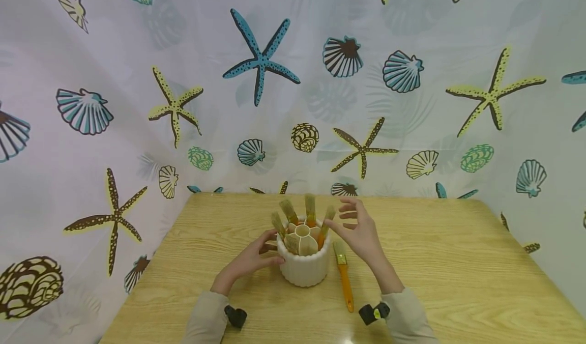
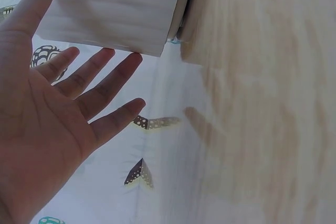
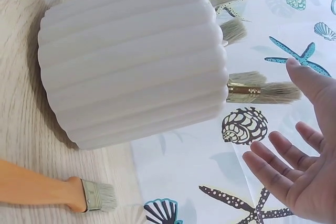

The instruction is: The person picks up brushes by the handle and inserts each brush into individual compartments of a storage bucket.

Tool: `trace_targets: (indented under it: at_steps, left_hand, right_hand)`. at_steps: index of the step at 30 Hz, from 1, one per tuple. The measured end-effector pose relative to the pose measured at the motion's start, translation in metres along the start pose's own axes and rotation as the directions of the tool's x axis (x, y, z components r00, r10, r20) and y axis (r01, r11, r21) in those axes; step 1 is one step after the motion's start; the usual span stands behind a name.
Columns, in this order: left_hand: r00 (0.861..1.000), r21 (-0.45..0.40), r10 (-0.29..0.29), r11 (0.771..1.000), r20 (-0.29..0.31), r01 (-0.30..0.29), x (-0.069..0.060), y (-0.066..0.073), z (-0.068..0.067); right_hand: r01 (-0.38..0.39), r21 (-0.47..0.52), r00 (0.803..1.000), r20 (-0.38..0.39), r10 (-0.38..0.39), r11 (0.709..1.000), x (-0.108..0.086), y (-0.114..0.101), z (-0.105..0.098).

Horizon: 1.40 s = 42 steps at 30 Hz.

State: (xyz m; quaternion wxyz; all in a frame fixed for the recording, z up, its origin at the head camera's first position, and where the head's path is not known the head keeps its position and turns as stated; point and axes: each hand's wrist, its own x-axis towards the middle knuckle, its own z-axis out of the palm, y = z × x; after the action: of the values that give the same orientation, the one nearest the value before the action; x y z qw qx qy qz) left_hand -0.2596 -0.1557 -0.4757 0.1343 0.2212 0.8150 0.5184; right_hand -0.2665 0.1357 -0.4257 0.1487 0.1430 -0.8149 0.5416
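Note:
A white ribbed round holder (image 1: pixel 304 270) with inner compartments stands upright on the table. Several bristle paintbrushes (image 1: pixel 310 209) stick up out of it, bristles uppermost. My left hand (image 1: pixel 251 257) is at the holder's left side; in the left wrist view its fingers (image 2: pixel 107 85) are spread and fairly straight, their tips against the wall. Just right of the rim, my right hand (image 1: pixel 361 232) hovers with its fingers loose and holds nothing. In the right wrist view a gap shows between that hand (image 3: pixel 310 166) and the brush bristles (image 3: pixel 281 92).
One loose paintbrush (image 1: pixel 345 283) with an orange handle lies right of the holder, bristles pointing away from me. The wood-grain table (image 1: pixel 458 267) ends at a white curtain (image 1: pixel 284 130) printed with shells and starfish, which also hangs along both sides.

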Motion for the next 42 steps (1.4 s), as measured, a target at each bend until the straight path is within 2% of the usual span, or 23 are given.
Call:
trace_targets:
  at_steps: [5,17,20,23,27,29,35,42]
  left_hand:
    - [1.000,-0.001,-0.006,1.000,0.001,0.006,0.002,-0.001,-0.002]
    - [1.000,0.018,-0.020,1.000,0.002,0.020,0.001,0.002,-0.005]
    - [1.000,0.013,-0.020,1.000,0.005,0.020,0.002,0.000,-0.005]
    - [1.000,0.016,-0.015,1.000,-0.003,0.015,0.006,-0.010,-0.004]
    - [1.000,0.032,-0.005,0.999,-0.017,0.006,0.012,-0.026,-0.003]
    - [1.000,0.034,0.000,0.999,-0.019,0.001,0.012,-0.029,-0.003]
    - [1.000,0.036,0.016,0.999,-0.021,-0.015,0.011,-0.029,-0.003]
    - [1.000,0.041,0.012,0.999,-0.017,-0.011,0.009,-0.028,-0.003]
  right_hand:
    - [-0.005,-0.024,1.000,0.008,0.005,1.000,0.001,0.003,-0.004]
    - [-0.053,-0.077,0.995,0.078,0.059,0.996,0.000,0.009,-0.019]
    - [-0.059,-0.094,0.993,0.097,0.068,0.994,0.000,0.010,-0.022]
    - [-0.067,-0.115,0.990,0.117,0.080,0.991,0.000,0.014,-0.025]
    - [-0.079,-0.143,0.984,0.146,0.100,0.987,0.001,0.020,-0.028]
    - [-0.084,-0.155,0.981,0.161,0.109,0.984,0.001,0.022,-0.029]
    - [-0.080,-0.216,0.972,0.199,0.125,0.973,-0.001,0.026,-0.032]
    - [-0.093,-0.267,0.945,0.281,0.170,0.959,-0.003,0.031,-0.032]
